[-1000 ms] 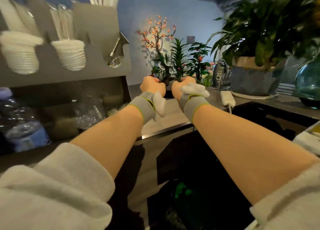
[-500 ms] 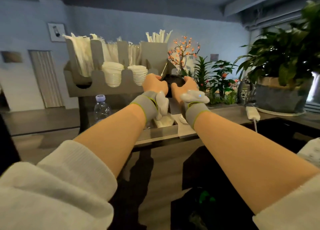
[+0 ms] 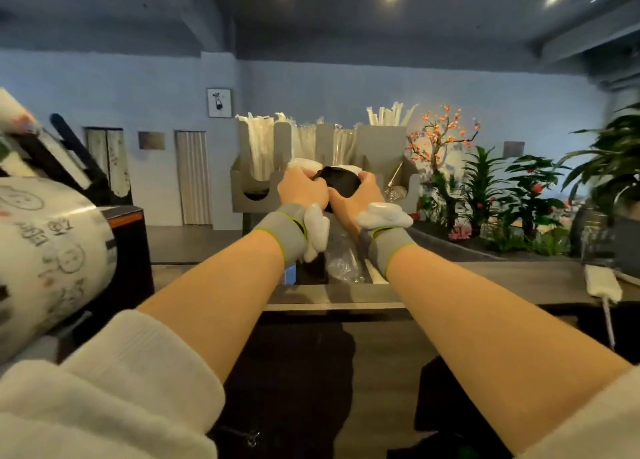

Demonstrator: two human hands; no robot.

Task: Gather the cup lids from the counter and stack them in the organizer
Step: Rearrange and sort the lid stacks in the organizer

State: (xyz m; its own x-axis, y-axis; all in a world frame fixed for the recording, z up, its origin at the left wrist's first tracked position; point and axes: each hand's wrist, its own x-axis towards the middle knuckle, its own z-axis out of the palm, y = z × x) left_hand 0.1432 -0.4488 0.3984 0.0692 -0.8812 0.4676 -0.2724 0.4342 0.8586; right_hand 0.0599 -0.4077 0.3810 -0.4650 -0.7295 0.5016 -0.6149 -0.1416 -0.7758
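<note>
Under ceiling spotlights in a blue-walled café, a grey counter (image 3: 485, 278) fronts a grey slotted organizer (image 3: 408, 195) stocked with wrapped straws. A person's left hand (image 3: 301, 190) and right hand (image 3: 360, 195) both curl around a stack of black round plastic cup lids (image 3: 337, 183), held raised just before the organizer's front slots. The lids look thin and glossy, nested unevenly; squeezed off-centre, they could fan apart and spill, or catch a slot's edge.
</note>
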